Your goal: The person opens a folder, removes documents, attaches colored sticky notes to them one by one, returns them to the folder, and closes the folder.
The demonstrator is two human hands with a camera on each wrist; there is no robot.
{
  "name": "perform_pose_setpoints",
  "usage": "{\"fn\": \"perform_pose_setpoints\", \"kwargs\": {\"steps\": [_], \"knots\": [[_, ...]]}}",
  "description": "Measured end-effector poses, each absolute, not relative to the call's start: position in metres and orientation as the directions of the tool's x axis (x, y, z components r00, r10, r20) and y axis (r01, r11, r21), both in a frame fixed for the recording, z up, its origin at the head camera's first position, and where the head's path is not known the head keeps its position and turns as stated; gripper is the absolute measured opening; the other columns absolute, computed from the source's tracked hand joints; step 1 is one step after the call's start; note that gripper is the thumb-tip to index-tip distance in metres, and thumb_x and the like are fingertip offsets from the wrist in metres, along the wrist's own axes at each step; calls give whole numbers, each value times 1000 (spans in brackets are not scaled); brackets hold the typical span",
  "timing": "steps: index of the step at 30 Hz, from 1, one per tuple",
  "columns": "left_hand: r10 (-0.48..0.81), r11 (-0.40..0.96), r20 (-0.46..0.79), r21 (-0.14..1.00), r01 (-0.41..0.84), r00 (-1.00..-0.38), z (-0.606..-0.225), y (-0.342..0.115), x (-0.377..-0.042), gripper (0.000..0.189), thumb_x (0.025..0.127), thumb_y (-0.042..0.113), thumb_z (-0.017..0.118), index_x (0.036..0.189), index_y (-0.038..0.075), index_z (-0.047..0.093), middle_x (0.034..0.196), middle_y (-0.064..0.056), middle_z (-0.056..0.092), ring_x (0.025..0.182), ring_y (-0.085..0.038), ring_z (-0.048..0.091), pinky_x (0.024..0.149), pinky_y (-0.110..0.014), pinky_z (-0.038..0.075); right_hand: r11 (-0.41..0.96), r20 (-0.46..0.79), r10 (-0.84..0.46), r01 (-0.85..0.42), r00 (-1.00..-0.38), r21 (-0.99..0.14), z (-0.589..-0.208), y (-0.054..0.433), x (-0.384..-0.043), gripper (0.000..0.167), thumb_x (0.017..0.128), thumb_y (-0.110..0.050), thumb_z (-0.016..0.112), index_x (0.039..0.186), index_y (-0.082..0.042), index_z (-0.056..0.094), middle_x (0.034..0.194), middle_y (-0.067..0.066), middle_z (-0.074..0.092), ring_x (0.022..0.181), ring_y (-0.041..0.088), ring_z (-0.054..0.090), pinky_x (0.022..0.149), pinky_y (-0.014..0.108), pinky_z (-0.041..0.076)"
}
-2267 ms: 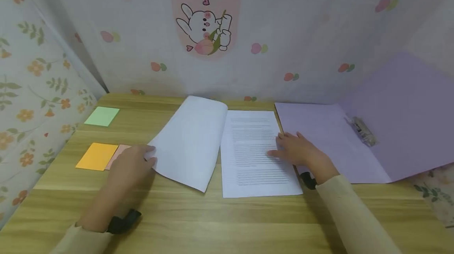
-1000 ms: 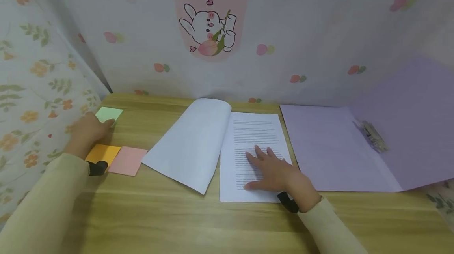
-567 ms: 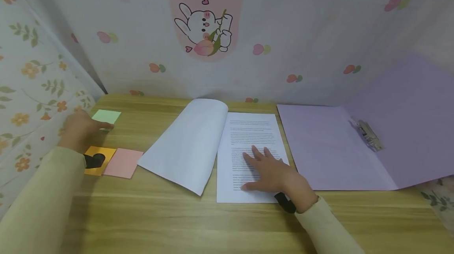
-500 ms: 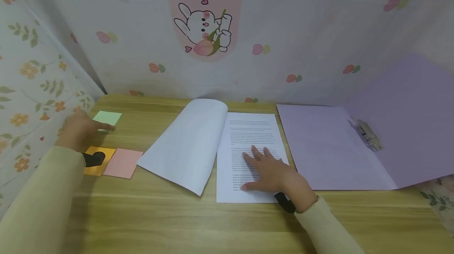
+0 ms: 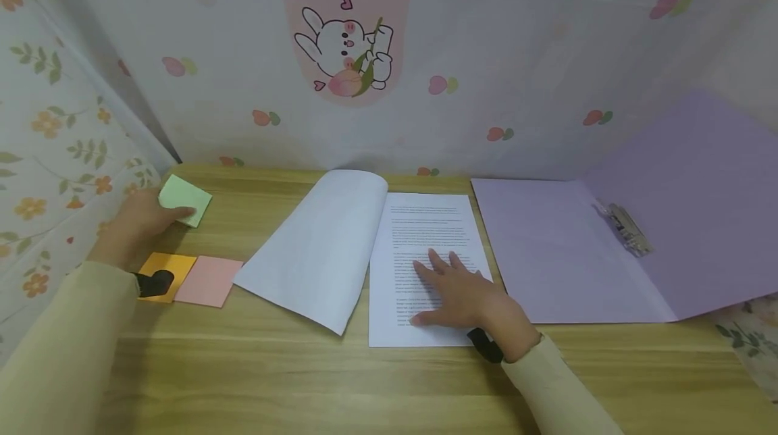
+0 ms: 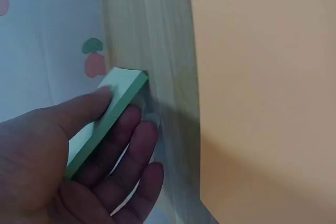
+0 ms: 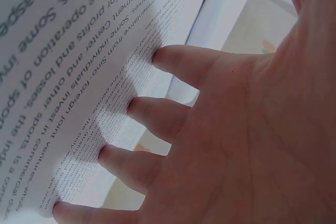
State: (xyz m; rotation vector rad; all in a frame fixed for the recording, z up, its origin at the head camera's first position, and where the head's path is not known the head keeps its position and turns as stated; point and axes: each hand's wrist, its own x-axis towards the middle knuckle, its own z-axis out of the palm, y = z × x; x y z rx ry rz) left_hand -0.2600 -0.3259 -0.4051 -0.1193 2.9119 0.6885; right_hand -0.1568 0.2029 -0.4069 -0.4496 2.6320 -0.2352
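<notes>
My left hand (image 5: 146, 215) pinches a pad of green sticky notes (image 5: 184, 200) at the far left of the table. In the left wrist view the thumb lies on top of the green pad (image 6: 121, 85) and the fingers curl beneath it; the pad is tilted. My right hand (image 5: 462, 293) rests with spread fingers on a printed sheet (image 5: 428, 222); in the right wrist view its fingertips press the text. Left of that sheet, a page turned over (image 5: 322, 246) shows its blank back, curling up at the fold.
An orange sticky-note pad (image 5: 161, 266), partly under the left wrist, lies beside a pink pad (image 5: 209, 281). An open purple folder (image 5: 547, 252) with a metal clip (image 5: 629, 229) stands at the right. A patterned cloth (image 5: 486, 50) hangs behind the wooden table (image 5: 304, 381).
My left hand has gone from the turned page to the green pad and lifted it into a tilt. The right hand has shifted lower onto the printed sheet and lies still there.
</notes>
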Motion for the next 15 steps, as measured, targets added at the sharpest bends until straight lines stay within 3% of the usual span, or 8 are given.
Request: {"fn": "perform_pose_setpoints", "kwargs": {"steps": [4, 8, 11, 15], "knots": [[-14, 875, -135, 478, -77, -991, -404, -323, -260, 65, 104, 33, 54, 138, -20, 39, 77, -19, 75, 80, -34, 69, 70, -33, 45, 931, -407, -353, -273, -842, -242, -406, 203, -157, 94, 84, -64, 70, 160, -23, 31, 171, 10, 16, 156, 47, 14, 114, 76, 24], [-10, 796, -127, 599, -85, -992, -400, -312, -252, 60, 103, 33, 57, 133, -19, 47, 74, -9, 75, 65, -8, 71, 64, -23, 51, 932, -407, -349, -268, -844, -243, -407, 203, -157, 94, 84, -64, 70, 160, -24, 31, 171, 9, 16, 156, 47, 14, 114, 76, 24], [-12, 657, -144, 745, -117, -989, -396, -297, -243, 57, 101, 30, 61, 128, -19, 50, 74, 5, 73, 66, -2, 73, 67, -18, 57, 933, -406, -346, -264, -846, -247, -407, 203, -157, 94, 84, -63, 71, 160, -24, 32, 171, 9, 16, 156, 46, 14, 114, 76, 24], [-13, 531, -182, 832, -161, -983, -386, -270, -230, 61, 100, 35, 63, 131, -16, 47, 77, 21, 66, 72, 0, 74, 72, -11, 52, 933, -405, -345, -261, -847, -249, -408, 204, -156, 94, 84, -63, 71, 160, -24, 32, 171, 9, 16, 156, 46, 14, 114, 76, 24]]}}
